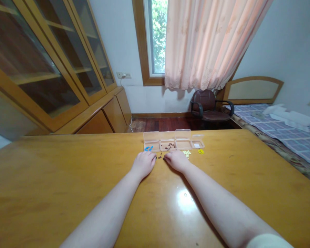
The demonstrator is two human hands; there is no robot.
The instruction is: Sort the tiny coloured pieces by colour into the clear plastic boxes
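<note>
My left hand (144, 164) rests on the table with its fingers curled together, just in front of the compartment with small blue pieces (148, 148). Opposite it, my right hand (177, 160) is also closed, fingertips down at the tabletop. Dark spots show at both hands' fingertips; whether they are nails or held pieces I cannot make out. Between the hands lie a few small brown pieces (159, 157). Behind them stands a clear plastic compartment box (167, 141) with raised lids; more brown pieces (171, 146) lie in its second compartment from the left.
Pale yellow pieces (186, 153) lie beyond my right hand, with bright yellow pieces (200, 151) further right. The wooden table (67, 193) ends just behind the box. A brown armchair (209, 106), a bed (286, 127) and a glass-door cabinet (85, 100) stand around it.
</note>
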